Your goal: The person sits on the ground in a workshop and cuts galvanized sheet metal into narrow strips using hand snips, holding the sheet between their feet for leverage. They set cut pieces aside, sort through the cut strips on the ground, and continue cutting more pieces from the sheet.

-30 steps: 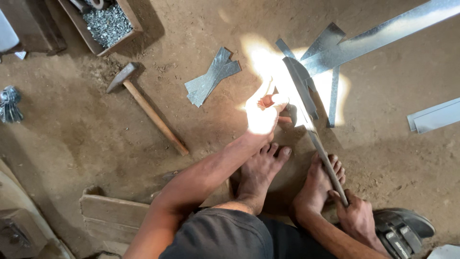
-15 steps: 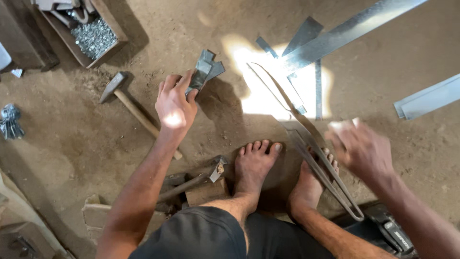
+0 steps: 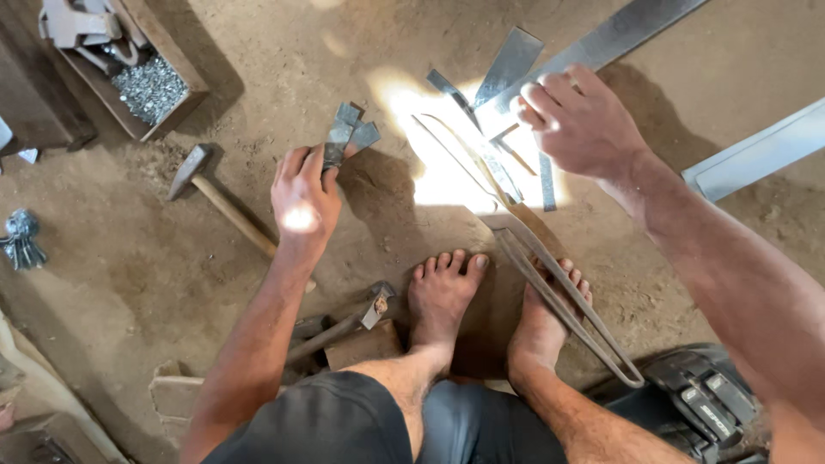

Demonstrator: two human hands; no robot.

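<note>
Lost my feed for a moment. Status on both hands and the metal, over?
Left hand gripping small cut sheet-metal pieces. Right hand on the long metal strips. Big shears lie beside the right foot; hammer on the dirt at left.

A bare dirt floor (image 3: 129, 283) lies mostly in shade, with one bright sun patch (image 3: 447, 172).

Grey metal scraps (image 3: 346, 137) are showing dull against brown dirt (image 3: 129, 275). The hammer (image 3: 225, 210) is wearing a tan handle, the shears (image 3: 550, 283) rusty grey, the shorts (image 3: 326, 425) dark grey.
</note>
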